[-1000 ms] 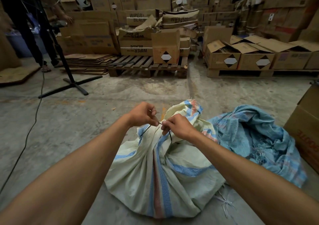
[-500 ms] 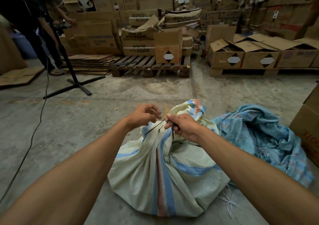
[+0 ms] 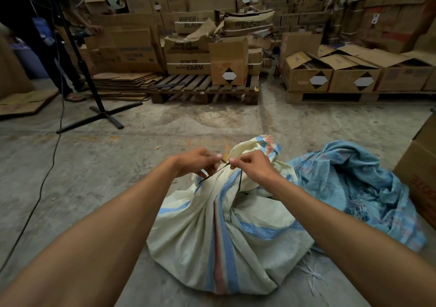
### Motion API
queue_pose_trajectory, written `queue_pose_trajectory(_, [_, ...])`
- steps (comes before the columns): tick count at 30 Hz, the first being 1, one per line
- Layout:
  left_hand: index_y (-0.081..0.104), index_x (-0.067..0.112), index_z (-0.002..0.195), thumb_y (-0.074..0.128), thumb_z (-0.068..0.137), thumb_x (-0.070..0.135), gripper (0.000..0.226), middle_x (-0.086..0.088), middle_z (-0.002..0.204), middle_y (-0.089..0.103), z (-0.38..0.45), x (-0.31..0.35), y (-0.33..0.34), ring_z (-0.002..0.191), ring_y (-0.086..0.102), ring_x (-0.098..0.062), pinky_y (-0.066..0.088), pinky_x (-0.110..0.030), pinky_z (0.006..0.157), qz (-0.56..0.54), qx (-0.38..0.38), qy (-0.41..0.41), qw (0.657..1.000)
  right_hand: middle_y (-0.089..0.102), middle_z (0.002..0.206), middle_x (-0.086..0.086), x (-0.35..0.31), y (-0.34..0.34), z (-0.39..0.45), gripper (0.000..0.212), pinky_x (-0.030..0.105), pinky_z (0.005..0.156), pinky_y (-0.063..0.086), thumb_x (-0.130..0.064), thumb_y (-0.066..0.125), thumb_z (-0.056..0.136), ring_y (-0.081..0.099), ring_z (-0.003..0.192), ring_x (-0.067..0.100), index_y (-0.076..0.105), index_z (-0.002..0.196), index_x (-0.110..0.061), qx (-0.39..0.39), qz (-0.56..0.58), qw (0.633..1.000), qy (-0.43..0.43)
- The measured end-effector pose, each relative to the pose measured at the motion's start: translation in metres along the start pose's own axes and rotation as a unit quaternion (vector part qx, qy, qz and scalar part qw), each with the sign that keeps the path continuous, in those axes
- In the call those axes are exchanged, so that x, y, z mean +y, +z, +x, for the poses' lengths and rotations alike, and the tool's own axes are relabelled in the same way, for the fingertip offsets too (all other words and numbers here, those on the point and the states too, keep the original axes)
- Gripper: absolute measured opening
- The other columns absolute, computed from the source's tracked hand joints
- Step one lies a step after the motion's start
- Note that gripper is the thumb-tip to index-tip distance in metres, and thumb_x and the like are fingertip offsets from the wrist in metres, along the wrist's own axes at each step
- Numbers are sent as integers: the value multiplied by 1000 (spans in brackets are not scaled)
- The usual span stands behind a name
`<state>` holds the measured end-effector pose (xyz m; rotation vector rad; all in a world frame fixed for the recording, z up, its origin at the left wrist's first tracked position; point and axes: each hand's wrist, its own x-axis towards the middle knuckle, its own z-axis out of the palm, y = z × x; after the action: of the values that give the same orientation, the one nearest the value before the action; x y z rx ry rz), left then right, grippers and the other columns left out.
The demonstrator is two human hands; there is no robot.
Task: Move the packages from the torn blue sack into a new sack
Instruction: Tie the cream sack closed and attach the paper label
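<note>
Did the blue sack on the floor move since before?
No. The blue sack lies crumpled right beside the white sack, as before; only the camera shifted.

— What is the cream sack (image 3: 212,247) at six o'clock made of?
— Woven plastic cloth, matt and creased, with blue and red woven stripes. The blue sack (image 3: 358,188) at three o'clock is the same weave, frayed into loose threads.
— And the tie (image 3: 239,179)?
— A thin, dark, smooth strip, pinched in both hands.
— The floor (image 3: 118,165)?
— Rough, stained, matt concrete.
— At twelve o'clock?
— Dull brown cardboard boxes (image 3: 228,63), some crushed, on a bare, rough wooden pallet (image 3: 203,89). At ten o'clock, a black matt metal stand (image 3: 103,113).
</note>
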<state>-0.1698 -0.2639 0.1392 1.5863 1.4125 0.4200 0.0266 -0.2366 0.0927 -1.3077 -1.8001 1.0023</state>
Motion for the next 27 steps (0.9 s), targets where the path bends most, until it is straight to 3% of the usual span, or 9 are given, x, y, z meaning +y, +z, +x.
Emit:
queue_pose_trajectory(4, [45,18,78,32,106,35,35,4,62,28,-3,-9,-6,54,32,-11,40,-26,60,-152,-11,-29,988,49,59,-5,6,-2,-4,20,18,50,30,-35,61,94,41,52,5,65,94,-16,7,-74,995,-66])
queue_pose_trajectory(7, [55,14,85,33,106,29,34,1,66,43,-4,-23,-6,57,46,-12,45,-26,61,-110,69,-39,991,44,54,-4,13,-4,-12,18,18,49,27,-29,63,94,34,46,4,58,87,-13,-15,-28,996,-82])
queue_pose_trajectory(10, [60,10,90,34,106,23,33,-3,78,56,-3,-41,-10,68,55,-13,48,-24,62,-173,174,-37,969,52,57,-8,23,-5,-25,20,23,52,36,-30,64,92,42,50,5,54,78,-19,-54,-144,980,-123])
queue_pose_trajectory(16, [57,6,81,32,106,21,39,-11,94,71,-1,-59,-1,94,67,-21,53,-34,83,-482,172,-29,858,63,73,-10,38,6,-44,16,35,62,49,-40,57,94,60,68,14,52,87,-26,-51,-302,936,-173])
queue_pose_trajectory(19, [44,13,64,33,102,17,40,-2,51,53,5,-57,4,48,57,-16,52,-33,74,-628,170,-9,759,67,79,-4,41,12,-48,15,36,61,49,-39,55,95,62,70,18,52,92,-24,-55,-304,934,-182])
queue_pose_trajectory(21, [32,18,61,34,97,16,36,3,42,28,6,-55,6,34,27,-13,37,-26,48,-528,160,-29,833,67,78,-4,47,10,-49,14,36,61,48,-37,53,95,61,68,19,51,93,-24,-57,-328,923,-195])
queue_pose_trajectory(23, [32,19,59,39,96,16,37,3,47,26,7,-57,3,41,21,-13,23,-23,42,-234,181,-14,955,65,75,-2,58,2,-50,12,34,60,44,-34,52,96,59,66,21,49,93,-23,-61,-376,905,-192])
queue_pose_trajectory(24, [36,18,58,44,96,17,39,1,50,30,7,-58,0,44,24,-13,24,-23,44,-93,192,17,977,63,74,-1,63,-5,-52,13,33,59,42,-34,51,96,58,66,22,47,92,-23,-53,-387,902,-182])
queue_pose_trajectory(27, [49,14,63,61,93,33,37,2,55,43,0,-57,-12,47,36,-11,33,-26,50,159,201,122,959,63,70,-1,71,-15,-54,15,35,58,47,-36,51,95,58,62,22,45,91,-24,-13,-387,903,-185])
